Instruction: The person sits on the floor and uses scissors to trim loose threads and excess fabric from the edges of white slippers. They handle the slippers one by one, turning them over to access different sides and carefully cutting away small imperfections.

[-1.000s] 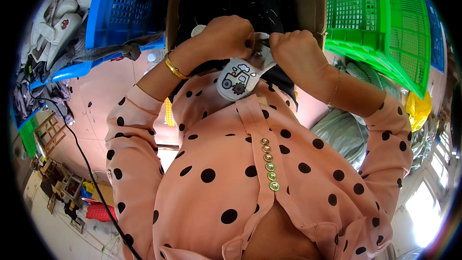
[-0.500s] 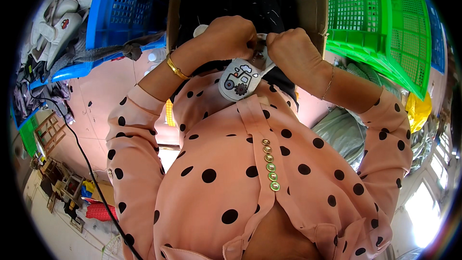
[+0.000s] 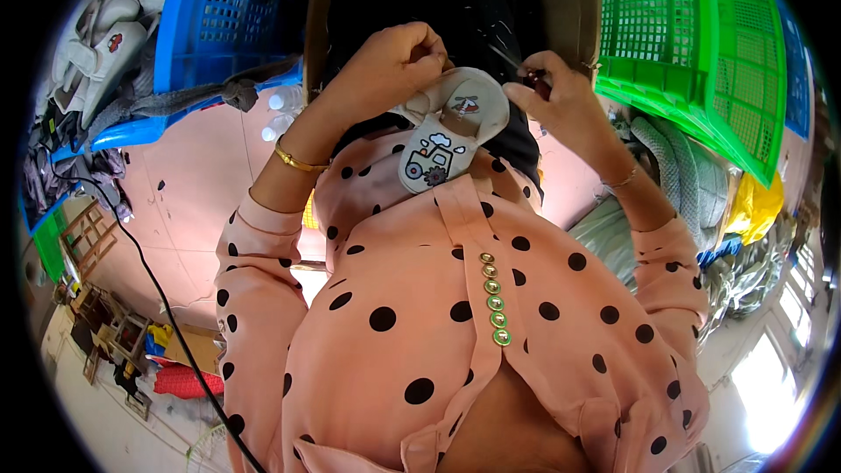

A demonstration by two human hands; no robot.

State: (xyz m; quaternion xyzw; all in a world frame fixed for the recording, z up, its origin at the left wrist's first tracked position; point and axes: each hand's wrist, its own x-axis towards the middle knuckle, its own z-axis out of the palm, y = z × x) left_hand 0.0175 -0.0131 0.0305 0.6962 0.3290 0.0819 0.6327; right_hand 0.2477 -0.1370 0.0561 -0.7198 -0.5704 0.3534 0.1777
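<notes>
A small pale grey shoe (image 3: 471,142) lies at the person's waist, over the lap, its toe pointing near and its open heel end far. A vehicle picture decorates the toe; a red-and-white motif shows inside on the insole.

The left hand (image 3: 385,67) is at the shoe's far-left edge, fingers curled in narrow; whether they pinch the shoe or something finer cannot be told. The right hand (image 3: 562,103), just right of the shoe, is closed around a small tool (image 3: 537,81) with a dark red handle, its thin metal shaft pointing far and left. Its thumb comes close to the shoe's rim; contact is unclear.

Half a second ago both fists covered much of the shoe. Now the hands have parted, uncovering its opening and bringing the tool into plain sight. The right hand seems to have come off the shoe, suggesting a pause in the close handwork.

Beyond the shoe are dark trousers (image 3: 394,0) flecked with white threads, between the walls of a cardboard box (image 3: 574,17). A blue crate (image 3: 197,35) stands left, with more pale shoes (image 3: 109,52) farther left; a green crate (image 3: 653,44) stands right.
</notes>
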